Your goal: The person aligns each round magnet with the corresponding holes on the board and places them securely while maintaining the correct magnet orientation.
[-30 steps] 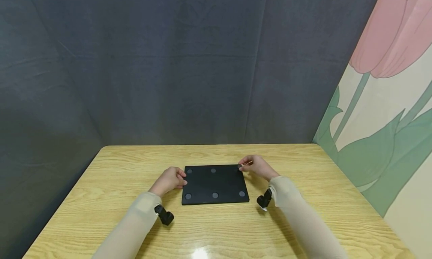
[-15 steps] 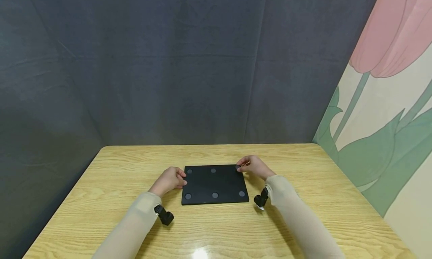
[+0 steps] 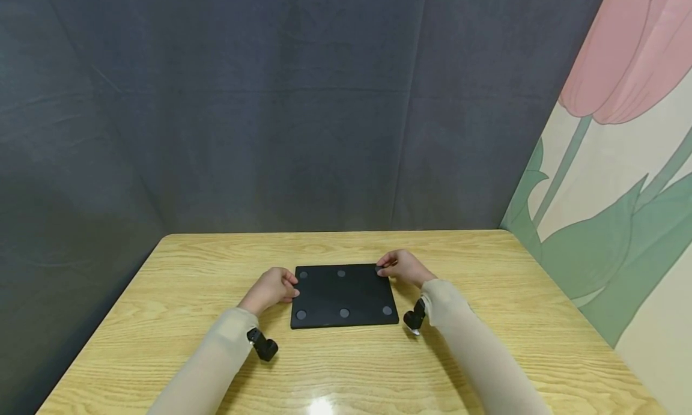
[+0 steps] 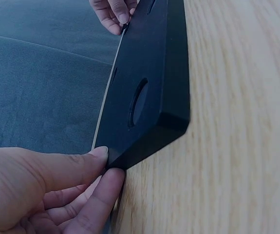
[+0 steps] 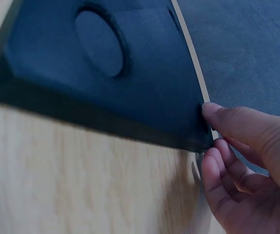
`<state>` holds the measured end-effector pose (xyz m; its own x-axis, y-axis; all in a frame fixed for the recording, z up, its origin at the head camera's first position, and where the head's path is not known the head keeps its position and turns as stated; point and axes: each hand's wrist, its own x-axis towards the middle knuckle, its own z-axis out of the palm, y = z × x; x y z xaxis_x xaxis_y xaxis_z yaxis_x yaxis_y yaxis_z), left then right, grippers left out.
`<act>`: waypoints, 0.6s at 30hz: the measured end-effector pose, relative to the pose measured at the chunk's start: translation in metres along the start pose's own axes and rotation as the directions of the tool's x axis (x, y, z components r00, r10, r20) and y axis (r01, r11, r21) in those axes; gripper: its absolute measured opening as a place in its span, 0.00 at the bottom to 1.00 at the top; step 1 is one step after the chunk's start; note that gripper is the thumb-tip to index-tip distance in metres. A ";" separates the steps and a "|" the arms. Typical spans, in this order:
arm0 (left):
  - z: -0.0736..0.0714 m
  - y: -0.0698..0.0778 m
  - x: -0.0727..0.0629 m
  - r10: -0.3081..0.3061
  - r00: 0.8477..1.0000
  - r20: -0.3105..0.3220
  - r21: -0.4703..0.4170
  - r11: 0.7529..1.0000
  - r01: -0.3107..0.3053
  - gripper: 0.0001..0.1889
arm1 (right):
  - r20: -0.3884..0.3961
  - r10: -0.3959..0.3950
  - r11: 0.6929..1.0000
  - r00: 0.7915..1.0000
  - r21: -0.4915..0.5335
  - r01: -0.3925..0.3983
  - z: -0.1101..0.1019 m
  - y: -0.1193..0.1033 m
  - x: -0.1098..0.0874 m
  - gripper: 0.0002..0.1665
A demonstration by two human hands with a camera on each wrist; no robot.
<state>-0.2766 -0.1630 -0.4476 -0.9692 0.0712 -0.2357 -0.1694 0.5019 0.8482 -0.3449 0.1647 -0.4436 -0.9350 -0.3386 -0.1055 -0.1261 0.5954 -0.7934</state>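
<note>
A flat black board (image 3: pixel 346 295) with round recesses lies on the table. My left hand (image 3: pixel 274 287) pinches its left edge near the far end. In the left wrist view, the left thumb (image 4: pixel 71 168) is over the board's edge and the fingers (image 4: pixel 101 195) are against its side. At the far right corner, my right hand (image 3: pixel 405 266) has its thumb (image 5: pixel 227 114) on top beside a dark recess (image 5: pixel 202 119), with curled fingers (image 5: pixel 215 165) below at the corner. I cannot tell whether a small dark piece lies under that thumb.
The board rests on a wood-grain table (image 3: pixel 346 367), whose back edge meets a dark grey curtain (image 3: pixel 303 133). A wall with a painted tulip (image 3: pixel 616 54) stands at the right. Small black wrist cameras (image 3: pixel 264 346) sit on both sleeves.
My right hand has shifted slightly left, its fingertips coming further in over the board's far right corner. The left hand and the board have stayed in place.
</note>
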 end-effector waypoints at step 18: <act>-0.001 -0.001 0.001 0.007 1.000 0.004 -0.002 1.000 -0.007 0.11 | 0.020 -0.001 1.000 1.000 0.023 0.000 0.000 0.002 0.003 0.11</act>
<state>-0.2775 -0.1639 -0.4484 -0.9696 0.0785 -0.2316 -0.1628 0.4993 0.8510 -0.3482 0.1643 -0.4454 -0.9280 -0.3538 -0.1169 -0.1189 0.5784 -0.8070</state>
